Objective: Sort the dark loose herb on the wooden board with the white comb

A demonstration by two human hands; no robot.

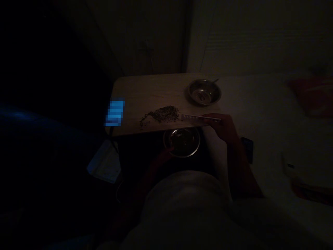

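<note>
The scene is very dark. My right hand is closed on a flat card or ruler lying edge-on at the table's near edge, beside a loose pile of small dark grains on the wooden table. My left hand grips the rim of a metal bowl held just below the table's edge, under the card. Something dark lies in that bowl, too dim to name.
A second metal bowl with a spoon stands at the table's far right. A glowing blue screen sits at the table's left end. A pale bed surface spreads to the right, with a dark phone-like object on it.
</note>
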